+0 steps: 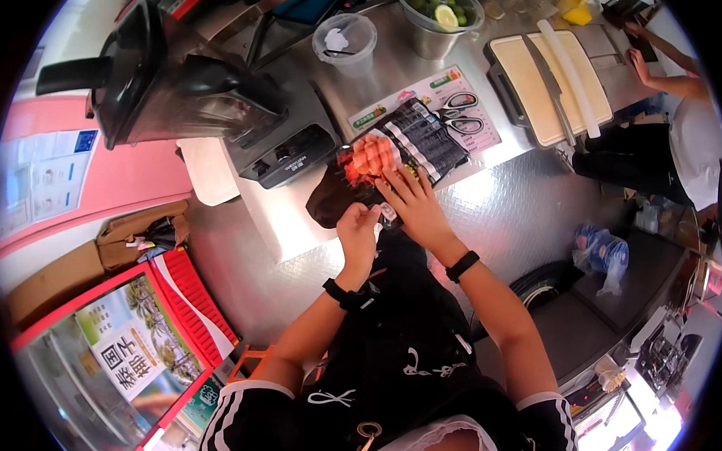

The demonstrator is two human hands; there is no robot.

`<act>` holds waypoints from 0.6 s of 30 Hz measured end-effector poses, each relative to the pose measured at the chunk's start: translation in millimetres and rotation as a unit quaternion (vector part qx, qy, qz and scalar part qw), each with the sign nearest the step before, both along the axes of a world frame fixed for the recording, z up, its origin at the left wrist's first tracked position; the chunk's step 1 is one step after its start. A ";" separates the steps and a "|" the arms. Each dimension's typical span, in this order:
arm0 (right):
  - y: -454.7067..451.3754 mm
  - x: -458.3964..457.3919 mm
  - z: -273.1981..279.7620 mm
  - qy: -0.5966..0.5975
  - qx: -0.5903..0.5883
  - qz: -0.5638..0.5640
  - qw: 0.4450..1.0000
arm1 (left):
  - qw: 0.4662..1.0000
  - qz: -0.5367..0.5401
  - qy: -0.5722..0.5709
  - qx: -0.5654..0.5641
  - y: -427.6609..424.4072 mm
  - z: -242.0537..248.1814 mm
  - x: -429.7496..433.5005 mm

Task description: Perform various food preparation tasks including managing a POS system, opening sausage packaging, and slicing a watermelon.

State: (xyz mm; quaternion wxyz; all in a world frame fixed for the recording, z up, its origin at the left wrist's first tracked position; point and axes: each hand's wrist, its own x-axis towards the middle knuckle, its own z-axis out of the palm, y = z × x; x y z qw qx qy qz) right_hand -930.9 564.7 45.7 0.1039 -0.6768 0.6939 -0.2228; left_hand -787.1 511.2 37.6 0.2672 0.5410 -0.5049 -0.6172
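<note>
A black printed plastic food bag [432,142] with a picture of orange-red chunks lies at the near edge of the steel counter [301,227]. My right hand [420,214] rests flat on it, fingers spread. At the bag's near edge, my left hand [358,231] is curled with the thumb against the edge, close to a small white printed patch [388,211]. Its fingertips are partly hidden. Under the bag's far end lies a printed menu sheet [479,111]. Scissors [463,113] with grey and black handles are beside the bag, their blades out of sight.
A blender jug [147,84] and its black base [293,150] stand left. Behind are a clear plastic tub [346,53] and a bowl of green citrus [437,11]. A knife [550,87] and white rod [570,78] lie on a cutting board [526,94]. Another person [692,142] stands right.
</note>
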 end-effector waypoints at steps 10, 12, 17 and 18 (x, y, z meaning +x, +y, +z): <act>-13.7 -65.2 59.1 -0.325 -0.155 -0.132 0.923 | 0.885 -0.216 -0.014 -0.413 -59.1 106.3 -85.1; -7.5 -79.2 56.7 -0.371 -0.130 -0.153 0.907 | 0.810 -0.247 -0.037 -0.531 -76.6 117.9 -96.5; -1.6 -93.3 65.5 -0.449 -0.102 -0.153 0.874 | 0.845 -0.305 0.004 -0.439 -149.1 87.8 -120.6; -2.6 -94.5 65.9 -0.449 -0.108 -0.153 0.874 | 0.908 -0.304 0.140 -0.251 -160.4 69.6 -123.9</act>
